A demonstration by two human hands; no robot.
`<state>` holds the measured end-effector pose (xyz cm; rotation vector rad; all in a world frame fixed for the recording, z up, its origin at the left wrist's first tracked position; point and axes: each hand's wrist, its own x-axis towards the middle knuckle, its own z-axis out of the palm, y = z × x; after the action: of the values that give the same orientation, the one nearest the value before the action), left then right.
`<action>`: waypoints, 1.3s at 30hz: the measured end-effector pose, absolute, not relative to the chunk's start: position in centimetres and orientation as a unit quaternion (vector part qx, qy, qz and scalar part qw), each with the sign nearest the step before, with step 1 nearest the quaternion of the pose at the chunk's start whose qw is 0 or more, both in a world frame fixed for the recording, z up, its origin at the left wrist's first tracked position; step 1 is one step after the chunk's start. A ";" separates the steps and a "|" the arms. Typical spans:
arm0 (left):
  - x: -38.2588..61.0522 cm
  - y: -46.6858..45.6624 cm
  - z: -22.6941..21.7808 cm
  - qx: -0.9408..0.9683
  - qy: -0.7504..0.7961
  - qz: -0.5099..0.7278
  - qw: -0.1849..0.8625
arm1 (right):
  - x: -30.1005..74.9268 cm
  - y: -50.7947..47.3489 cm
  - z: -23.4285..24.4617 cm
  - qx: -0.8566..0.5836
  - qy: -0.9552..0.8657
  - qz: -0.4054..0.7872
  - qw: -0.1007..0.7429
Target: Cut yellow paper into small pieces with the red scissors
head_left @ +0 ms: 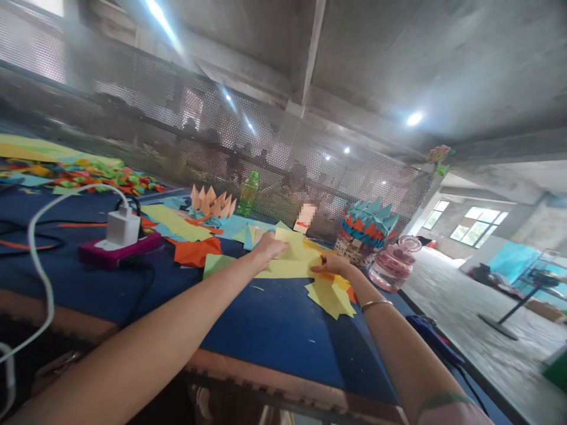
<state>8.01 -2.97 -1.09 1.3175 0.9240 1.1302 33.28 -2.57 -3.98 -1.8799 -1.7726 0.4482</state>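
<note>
Here's the yellow paper (290, 261), folded and lying right in the middle of the blue table (283, 336), with both hands on it! The left hand (269, 249) comes down on top of its left end, fingers together and resting over the sheet. The right hand (332, 264) meets it from the other side, fingertips (313, 269) touching the paper's right part, with the hand slightly curled. Are they actually pinching? From up here, I can't tell. A thin bangle (376, 304) sits on the right wrist.

No readable writing so far: the small card (305, 217) just behind the yellow paper is blurred out.

Around the yellow paper, a zigzag-cut yellow piece (330, 298) lies just in front on the right, with an orange scrap (197, 251) to the left. Behind it stands a green bottle (248, 195) beside an orange paper crown (210, 202). Further right is a teal-and-orange paper model (370, 223), then a pink glass jar (392, 268). Well left, a white charger (120, 228) sits on a magenta power bank (119, 249).
</note>
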 end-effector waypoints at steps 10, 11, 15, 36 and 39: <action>8.2 -2.5 -1.0 0.464 0.329 0.467 0.677 | 30.0 -7.6 -2.1 -0.612 -0.591 0.149 0.504; 8.2 -2.4 -1.1 0.468 0.322 0.465 0.679 | 29.5 -8.1 -2.1 -0.599 -0.586 0.154 0.523; 8.5 -2.8 -1.4 0.500 0.274 0.424 0.703 | 27.9 -9.5 -2.4 -0.527 -0.572 0.227 0.586; 9.7 -4.5 -1.5 0.550 0.248 0.522 0.602 | 25.9 -10.3 -3.8 -0.450 -0.500 0.335 0.659; 9.6 -4.5 -1.2 0.544 0.251 0.501 0.625 | 26.2 -10.3 -3.7 -0.447 -0.497 0.335 0.664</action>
<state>9.63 -4.50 -1.21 1.2474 0.5770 1.1505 26.19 -10.29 -3.67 -1.0094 -1.1236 0.7572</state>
